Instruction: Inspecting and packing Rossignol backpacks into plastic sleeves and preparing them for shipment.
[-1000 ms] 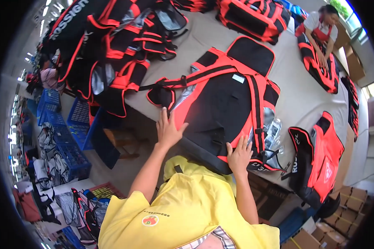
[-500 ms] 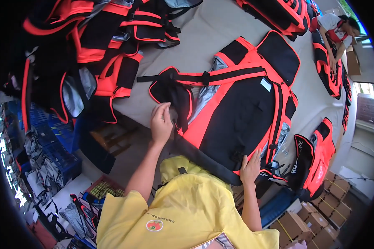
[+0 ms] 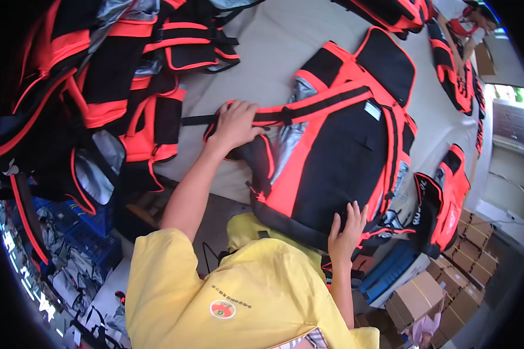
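Grey surface [image 3: 285,43] mid-frame: left hand [image 3: 236,122] has slid up, grip now pinching the backpack [image 3: 337,145] strap; right hand [image 3: 346,230] stays spread flat at its lower edge.

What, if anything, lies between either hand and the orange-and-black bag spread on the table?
Nothing visible does. The left hand rests directly on the bag's strap end at its left side, and the right hand lies flat on the bag's near edge. Other bags are piled to the left, apart from both hands.
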`<state>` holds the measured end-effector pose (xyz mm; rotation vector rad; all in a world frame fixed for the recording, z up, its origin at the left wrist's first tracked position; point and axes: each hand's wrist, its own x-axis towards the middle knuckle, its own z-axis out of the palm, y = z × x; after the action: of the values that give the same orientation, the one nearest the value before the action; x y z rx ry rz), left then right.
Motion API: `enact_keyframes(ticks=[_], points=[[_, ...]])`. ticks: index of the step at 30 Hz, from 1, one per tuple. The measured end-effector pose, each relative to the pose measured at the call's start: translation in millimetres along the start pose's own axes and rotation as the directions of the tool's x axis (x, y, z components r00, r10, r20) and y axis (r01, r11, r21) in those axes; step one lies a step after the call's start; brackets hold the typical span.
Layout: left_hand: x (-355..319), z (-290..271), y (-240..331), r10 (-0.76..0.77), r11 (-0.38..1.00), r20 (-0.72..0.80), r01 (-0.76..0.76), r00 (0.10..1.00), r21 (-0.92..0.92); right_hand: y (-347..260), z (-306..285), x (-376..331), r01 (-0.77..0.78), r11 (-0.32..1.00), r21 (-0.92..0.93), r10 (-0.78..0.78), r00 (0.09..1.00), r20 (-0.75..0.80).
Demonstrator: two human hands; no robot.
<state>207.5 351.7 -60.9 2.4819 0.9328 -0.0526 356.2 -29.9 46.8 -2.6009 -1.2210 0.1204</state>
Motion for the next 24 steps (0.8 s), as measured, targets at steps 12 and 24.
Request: enact_keyframes(ticks=[12,24], points=[[5,-122,48,0.034,0.068,0.206,0.203,0.978,-0.977,-72,52,41,0.189,0.954,0.233,-0.247,0.937,0.248],[-127,12,160,-0.235,0.870,-0.293,0.065,0.927,-0.490,31,3,85,-0.441,0.817,0.372,0.318,0.882,0.348]])
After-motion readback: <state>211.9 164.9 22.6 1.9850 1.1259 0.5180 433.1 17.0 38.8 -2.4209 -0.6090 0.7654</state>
